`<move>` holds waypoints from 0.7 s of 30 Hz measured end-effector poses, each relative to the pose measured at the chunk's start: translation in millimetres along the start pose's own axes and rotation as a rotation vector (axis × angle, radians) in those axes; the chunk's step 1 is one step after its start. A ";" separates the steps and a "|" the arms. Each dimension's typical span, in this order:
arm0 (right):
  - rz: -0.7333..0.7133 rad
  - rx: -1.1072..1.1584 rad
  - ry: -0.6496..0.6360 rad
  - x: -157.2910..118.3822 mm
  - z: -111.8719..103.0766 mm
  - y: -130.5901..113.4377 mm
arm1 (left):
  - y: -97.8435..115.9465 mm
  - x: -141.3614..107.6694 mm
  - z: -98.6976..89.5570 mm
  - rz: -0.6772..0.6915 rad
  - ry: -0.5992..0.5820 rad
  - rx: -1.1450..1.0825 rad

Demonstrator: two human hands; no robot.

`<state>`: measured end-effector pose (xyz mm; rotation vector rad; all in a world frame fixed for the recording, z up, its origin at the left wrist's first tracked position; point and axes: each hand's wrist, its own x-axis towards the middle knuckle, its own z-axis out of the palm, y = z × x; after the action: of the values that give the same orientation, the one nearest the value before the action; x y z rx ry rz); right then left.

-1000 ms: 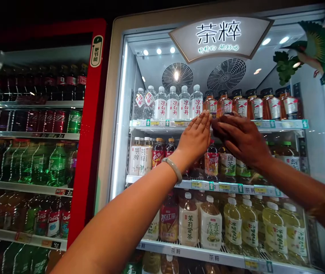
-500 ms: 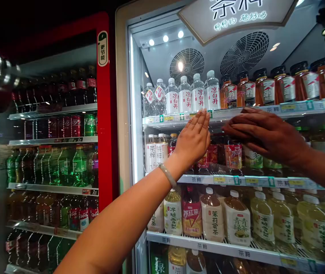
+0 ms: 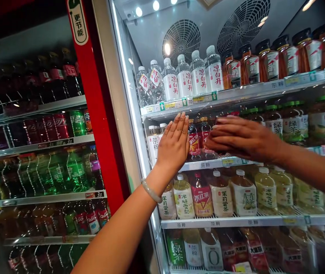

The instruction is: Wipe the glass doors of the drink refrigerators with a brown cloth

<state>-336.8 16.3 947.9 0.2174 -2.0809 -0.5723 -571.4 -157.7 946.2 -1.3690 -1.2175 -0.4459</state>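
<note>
My left hand (image 3: pixel 174 141), with a pale green bangle (image 3: pixel 151 191) on its wrist, is raised before the drinks cooler. Its fingers lie flat, straight and side by side, holding nothing I can see. To its right, my right hand (image 3: pixel 241 137) stretches its fingers leftward, slightly blurred, with no object visible in it. Both hands overlap the shelf with red-labelled iced tea bottles (image 3: pixel 194 141). Whether either one touches the cooler's front, I cannot tell. Above them stand clear water bottles (image 3: pixel 199 76) with white labels.
Dark-capped amber bottles (image 3: pixel 271 62) line the top shelf's right side. Lower shelves hold tea bottles (image 3: pixel 203 198) in rows. On the left stands a red-framed cooler (image 3: pixel 99 114) with green soda bottles (image 3: pixel 75 169) and red cans (image 3: pixel 61 125).
The view has tilted and shifted, so the coolers appear slanted and more lower shelves show. My hands appear further left, with my left hand lower against the shelves. Both stay flat.
</note>
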 end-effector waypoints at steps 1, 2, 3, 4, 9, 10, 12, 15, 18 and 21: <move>0.037 -0.008 0.024 2.7 -5.8 6.6 | -2.9 -5.0 -0.6 0.003 0.007 -0.018; 0.101 -0.035 0.099 11.2 -8.4 9.6 | -5.2 -8.7 -0.7 -0.004 0.020 -0.040; 0.177 -0.074 0.197 24.2 -6.8 7.4 | -6.6 -11.7 -0.3 -0.022 0.042 -0.063; 0.275 -0.121 0.328 39.8 -0.4 -0.3 | -7.3 -14.7 0.4 -0.054 0.075 -0.086; 0.264 -0.184 0.427 77.9 69.1 -88.4 | -1.3 -45.3 5.6 -0.298 0.223 -0.139; 0.204 -0.182 0.403 68.3 79.8 -103.9 | 1.1 -54.8 6.1 -0.327 0.225 -0.141; 0.120 -0.161 0.337 37.9 89.9 -122.2 | 6.4 -72.7 6.8 -0.352 0.219 -0.140; 0.201 -0.138 0.312 2.8 85.6 -122.3 | 13.9 -88.5 7.7 -0.366 0.204 -0.137; 0.521 -0.147 0.529 17.8 88.0 -122.3 | 19.1 -90.3 8.6 -0.398 0.181 -0.150; 0.605 -0.149 0.629 53.0 111.3 -147.3 | 24.1 -93.7 8.8 -0.430 0.173 -0.163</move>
<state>-468.6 -97.4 866.6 -0.2855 -1.3810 -0.2353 -590.3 -180.6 853.7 -1.1705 -1.3535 -0.9635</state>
